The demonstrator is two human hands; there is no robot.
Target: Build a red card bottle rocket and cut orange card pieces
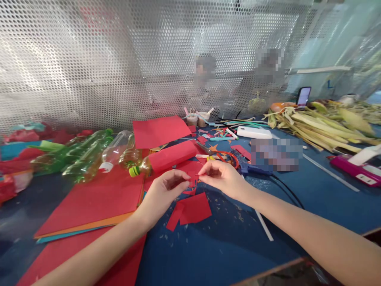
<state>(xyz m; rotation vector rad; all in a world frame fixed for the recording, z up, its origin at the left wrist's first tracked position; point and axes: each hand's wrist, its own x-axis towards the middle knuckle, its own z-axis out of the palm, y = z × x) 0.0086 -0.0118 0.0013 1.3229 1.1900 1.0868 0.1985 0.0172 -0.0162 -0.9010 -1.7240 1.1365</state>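
Over the table's middle, my left hand [165,190] and my right hand [224,178] face each other, fingertips pinched a short gap apart. A thin sliver of red paper [197,175] shows at my right fingertips. What my left fingers pinch is too small to make out. Just beyond lies a plastic bottle wrapped in red paper [172,157], its yellow-green cap [134,171] pointing left. Below my fingers rest cut red paper pieces [195,208]. Orange-handled scissors [233,158] and a blue glue gun [257,169] lie beyond my right hand.
Stacked coloured sheets [98,202] and green plastic bottles [89,153] occupy the left. Dried corn husks [321,123], a phone [303,96] and a magenta-and-white device [354,169] are at right. A white stick [264,225] lies near the front. Perforated sheeting [149,59] stands behind.
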